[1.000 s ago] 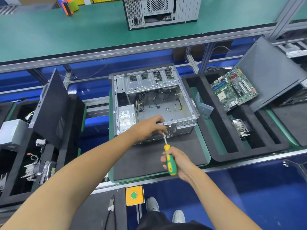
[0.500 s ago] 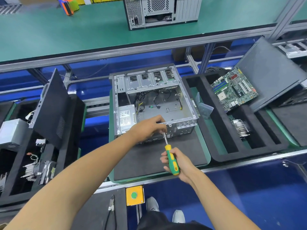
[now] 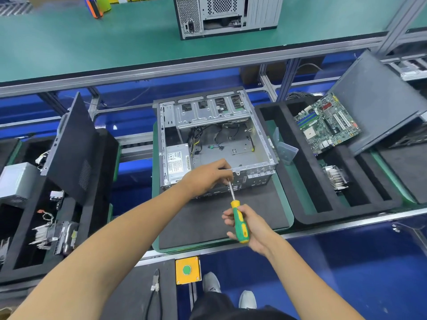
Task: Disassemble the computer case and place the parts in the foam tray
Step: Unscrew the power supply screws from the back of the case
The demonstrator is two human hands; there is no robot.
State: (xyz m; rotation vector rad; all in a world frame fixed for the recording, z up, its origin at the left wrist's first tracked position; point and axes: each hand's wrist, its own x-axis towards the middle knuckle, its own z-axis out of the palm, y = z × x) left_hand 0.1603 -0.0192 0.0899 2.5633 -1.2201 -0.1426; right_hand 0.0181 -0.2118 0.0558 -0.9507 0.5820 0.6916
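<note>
An open grey computer case (image 3: 233, 116) lies on a black mat (image 3: 208, 218) in the middle, with a power supply (image 3: 176, 161) and loose cables inside. My left hand (image 3: 206, 176) rests on the case's near rim, its fingertips pinching the screwdriver's metal shaft near the tip. My right hand (image 3: 248, 225) grips the green and yellow screwdriver (image 3: 239, 221) handle, the tip pointing up at the rim. A black foam tray (image 3: 307, 204) to the right holds a motherboard (image 3: 328, 123) and a heatsink (image 3: 336, 179).
A second foam tray (image 3: 97, 181) at left holds a black side panel (image 3: 71, 146), a silver box and small parts. A grey panel (image 3: 379, 102) leans at right. Another case (image 3: 226, 15) stands on the upper green shelf. Pliers (image 3: 156, 282) and a yellow button box (image 3: 187, 270) lie near me.
My right hand has shifted its hold slightly on the screwdriver handle, with the handle tilting a little. My left hand stays at the case rim.
</note>
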